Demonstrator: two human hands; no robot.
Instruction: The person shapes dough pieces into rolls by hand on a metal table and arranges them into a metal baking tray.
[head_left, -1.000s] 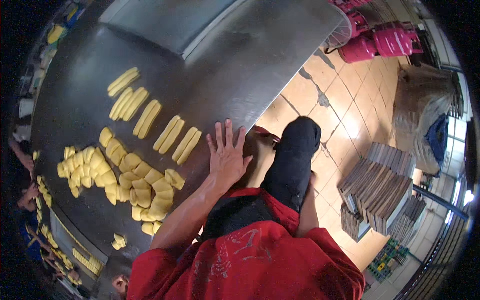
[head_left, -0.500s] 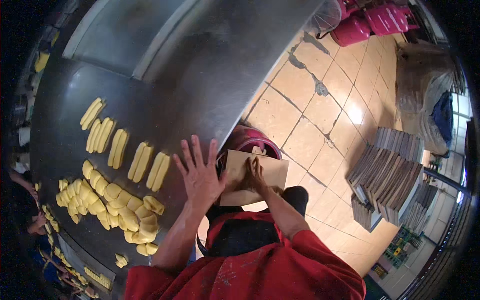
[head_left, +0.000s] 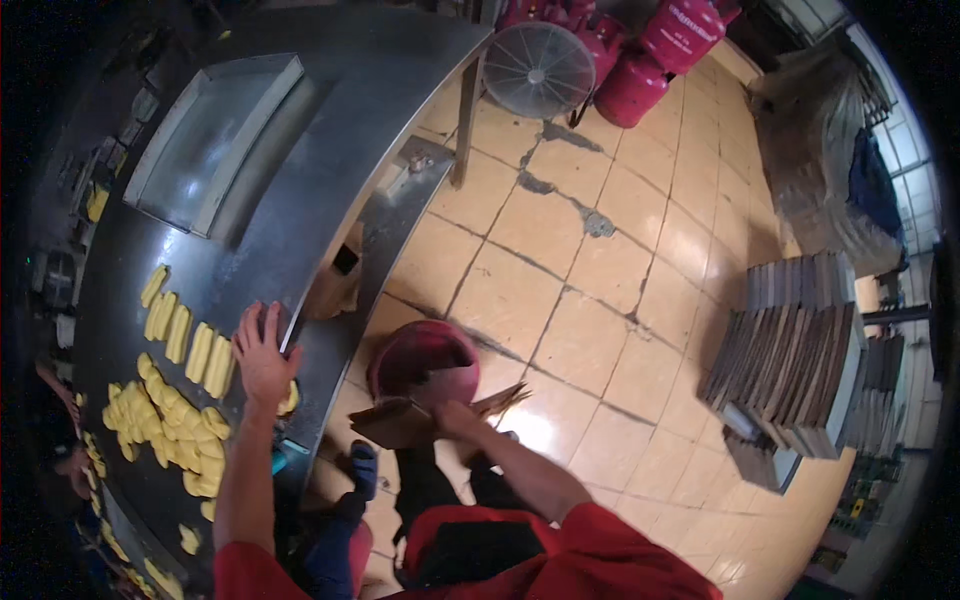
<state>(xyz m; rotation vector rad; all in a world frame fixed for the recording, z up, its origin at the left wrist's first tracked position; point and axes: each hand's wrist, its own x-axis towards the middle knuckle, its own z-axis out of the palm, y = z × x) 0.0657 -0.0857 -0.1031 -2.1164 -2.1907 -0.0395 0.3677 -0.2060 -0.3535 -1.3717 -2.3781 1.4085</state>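
My left hand [head_left: 262, 360] rests at the metal table's [head_left: 330, 140] right edge, fingers spread, beside short parallel strips of pale yellow dough [head_left: 208, 358]. A heap of flattened dough pieces [head_left: 160, 420] lies below the strips, left of my forearm. My right hand [head_left: 450, 420] is closed on a piece of brown cardboard [head_left: 385, 425] with torn, bent ends, held low over the front rim of a red plastic bucket [head_left: 420, 350] on the floor beside the table. The fingertips of that hand are partly hidden by the cardboard.
A shallow metal tray [head_left: 185, 150] sits on the table. A fan [head_left: 535, 76] and pink gas cylinders [head_left: 630, 95] stand behind on the tiled floor [head_left: 590, 300]; stacked trays [head_left: 775, 365] stand right. Other people's hands [head_left: 70, 460] work at far left; a blue-trousered leg [head_left: 335, 545] shows below.
My right hand came into view with the cardboard and has moved it down and left, folding or bending it by the bucket. My left hand stays at the table edge; the view has shifted.
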